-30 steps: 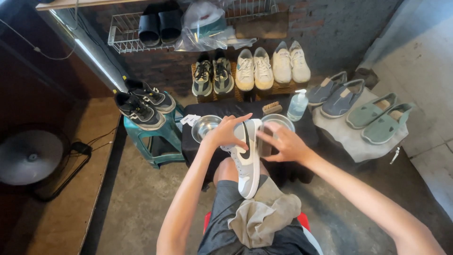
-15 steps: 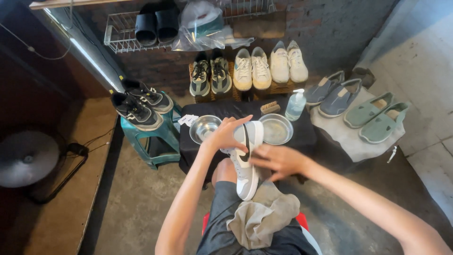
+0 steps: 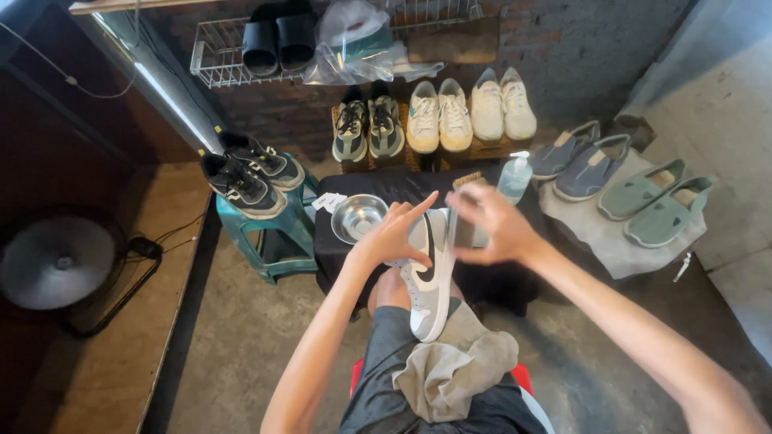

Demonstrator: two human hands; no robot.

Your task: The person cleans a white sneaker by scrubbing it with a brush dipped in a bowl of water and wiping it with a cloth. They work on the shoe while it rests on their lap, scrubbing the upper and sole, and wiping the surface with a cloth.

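My left hand [image 3: 396, 233] grips a white and grey sneaker [image 3: 431, 281] with a black side mark, held on its side over my lap. My right hand [image 3: 492, 223] is at the shoe's upper end, fingers curled around a small dark object, perhaps a brush, pressed against the shoe. A beige cloth [image 3: 457, 370] lies over my thigh below the shoe. Just beyond my hands, a metal bowl [image 3: 359, 215] sits on a low black-covered table [image 3: 338, 241].
A clear pump bottle [image 3: 515, 177] stands on the table. Black sneakers [image 3: 251, 175] rest on a teal stool [image 3: 265, 233]. Several pairs of shoes [image 3: 438, 116] line the back wall, grey-green slip-ons [image 3: 635, 189] lie on a cloth at right. A fan [image 3: 56, 261] stands left.
My right hand rose from the shoe's lower side to its upper end. The left hand kept its hold on the shoe, which stayed over my lap.
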